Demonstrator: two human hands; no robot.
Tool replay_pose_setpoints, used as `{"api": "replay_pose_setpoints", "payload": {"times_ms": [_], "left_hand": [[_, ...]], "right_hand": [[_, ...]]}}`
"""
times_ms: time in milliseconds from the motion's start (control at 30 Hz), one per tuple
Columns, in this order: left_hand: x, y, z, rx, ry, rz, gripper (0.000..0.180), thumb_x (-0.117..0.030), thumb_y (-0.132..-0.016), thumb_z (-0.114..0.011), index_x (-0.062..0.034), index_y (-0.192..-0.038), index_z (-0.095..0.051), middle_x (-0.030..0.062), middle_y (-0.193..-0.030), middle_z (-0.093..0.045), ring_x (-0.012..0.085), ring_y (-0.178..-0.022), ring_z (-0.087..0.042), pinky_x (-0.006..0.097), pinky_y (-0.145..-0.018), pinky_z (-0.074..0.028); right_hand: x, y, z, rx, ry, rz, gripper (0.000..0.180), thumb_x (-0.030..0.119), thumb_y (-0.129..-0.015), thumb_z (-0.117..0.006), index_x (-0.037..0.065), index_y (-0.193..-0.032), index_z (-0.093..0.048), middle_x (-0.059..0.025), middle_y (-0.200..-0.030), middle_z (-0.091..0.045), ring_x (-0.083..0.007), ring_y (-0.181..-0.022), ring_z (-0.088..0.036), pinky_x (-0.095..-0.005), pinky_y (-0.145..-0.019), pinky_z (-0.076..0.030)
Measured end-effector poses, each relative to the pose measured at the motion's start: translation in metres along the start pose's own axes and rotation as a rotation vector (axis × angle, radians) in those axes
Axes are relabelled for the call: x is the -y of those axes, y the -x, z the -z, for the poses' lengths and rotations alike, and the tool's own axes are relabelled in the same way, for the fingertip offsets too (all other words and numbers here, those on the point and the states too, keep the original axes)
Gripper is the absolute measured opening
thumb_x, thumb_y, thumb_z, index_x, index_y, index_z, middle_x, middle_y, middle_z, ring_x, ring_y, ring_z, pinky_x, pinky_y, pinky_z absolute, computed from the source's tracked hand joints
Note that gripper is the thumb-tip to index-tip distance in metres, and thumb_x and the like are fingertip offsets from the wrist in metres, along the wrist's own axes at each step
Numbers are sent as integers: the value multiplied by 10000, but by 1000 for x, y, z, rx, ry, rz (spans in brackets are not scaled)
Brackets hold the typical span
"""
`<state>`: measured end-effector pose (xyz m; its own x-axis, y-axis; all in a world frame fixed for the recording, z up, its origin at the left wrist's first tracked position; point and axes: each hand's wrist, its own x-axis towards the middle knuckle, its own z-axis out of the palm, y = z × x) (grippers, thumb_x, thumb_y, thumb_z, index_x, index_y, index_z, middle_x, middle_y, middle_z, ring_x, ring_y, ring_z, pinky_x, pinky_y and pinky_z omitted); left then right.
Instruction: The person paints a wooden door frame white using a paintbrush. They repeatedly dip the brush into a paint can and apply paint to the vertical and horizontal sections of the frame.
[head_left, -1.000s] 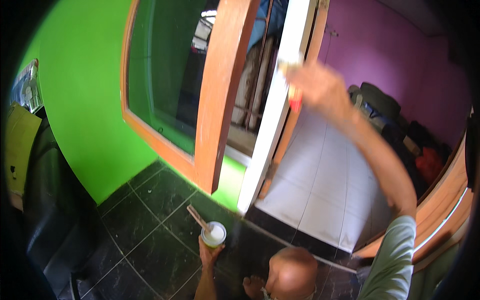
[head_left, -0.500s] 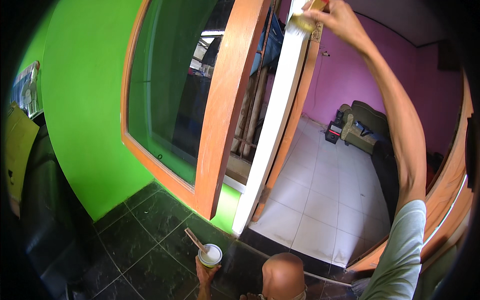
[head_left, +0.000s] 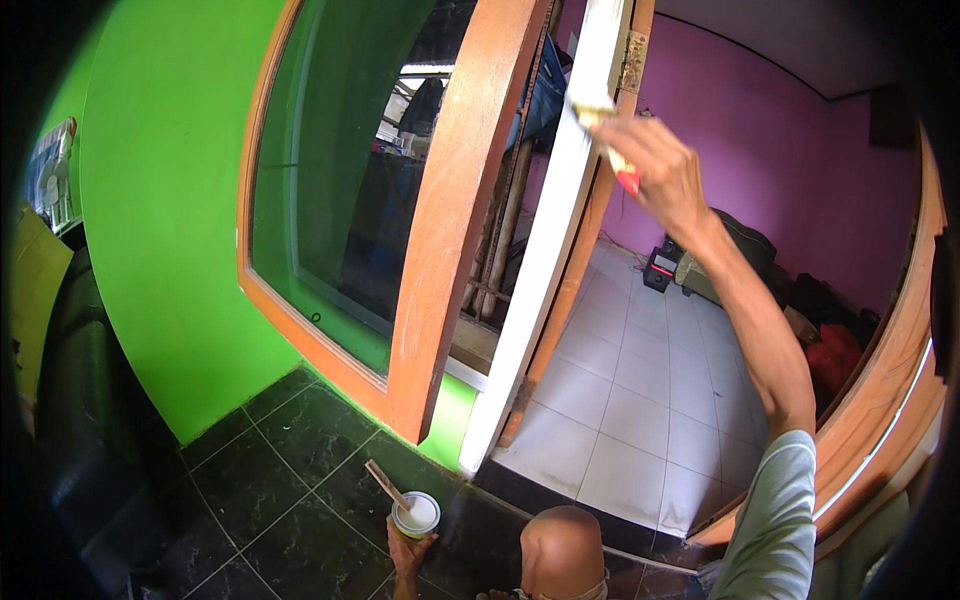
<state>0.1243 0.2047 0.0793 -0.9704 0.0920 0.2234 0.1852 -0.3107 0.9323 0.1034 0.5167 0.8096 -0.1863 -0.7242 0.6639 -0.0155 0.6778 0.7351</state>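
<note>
From the head camera, the right hand is raised toward one o'clock, its fingers wrapped round the red handle of a paintbrush whose bristles lie against the white door frame. I judge this the painting step, with the brush at work high on the white upright. The next move looks to call for a steady pull along the frame, keeping the bristles flat and off the orange wood beside it.

Down at six o'clock the left hand cups a small round tub of white paint from below, fingers closed about its base, a wooden stir stick leaning out of it toward ten o'clock. It hangs over the dark tiled floor.

The brush has pale, paint-loaded bristles; the frame reads evenly white along its length. The green wall stands at nine o'clock.
</note>
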Motion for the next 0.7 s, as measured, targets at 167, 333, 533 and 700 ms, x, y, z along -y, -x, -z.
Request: {"api": "replay_pose_setpoints", "payload": {"times_ms": [167, 333, 533, 700], "left_hand": [[-2, 0, 3, -15, -13, -66, 1018, -307, -627, -997, 5, -1382, -389, 117, -1271, -552, 230, -1127, -606, 355, -944, -521], [-28, 2, -13, -1, 93, -17, 995, -256, -629, -995, -11, -1374, -384, 111, -1270, -548, 226, -1122, -614, 350, -939, -536], [-32, -1, -5, 27, -193, -66, 952, -180, -646, -981, -18, -1372, -387, 111, -1286, -547, 231, -1135, -616, 356, -955, -536], [-18, 0, 1, 11, -41, -44, 941, -180, -649, -981, -11, -1367, -397, 118, -1301, -551, 238, -1147, -612, 362, -976, -514]], "right_hand": [[1, -8, 27, -68, -597, -567, 183, 182, -893, -774, 65, -1034, -764, -79, -966, -748, -171, -900, -709, -303, -739, -598], [-110, -31, 1, -466, -1259, -1028, 396, 292, -946, -751, -31, -1159, -667, -120, -1055, -697, -197, -977, -692, -314, -741, -607], [-139, -19, -55, -532, -1512, -1128, 356, 236, -941, -760, -15, -1134, -597, -128, -1067, -680, -217, -955, -694, -360, -793, -640], [-139, -5, -63, -620, -1551, -1131, 332, 235, -934, -766, -1, -1112, -615, -122, -1048, -678, -218, -964, -692, -369, -820, -642]]}}
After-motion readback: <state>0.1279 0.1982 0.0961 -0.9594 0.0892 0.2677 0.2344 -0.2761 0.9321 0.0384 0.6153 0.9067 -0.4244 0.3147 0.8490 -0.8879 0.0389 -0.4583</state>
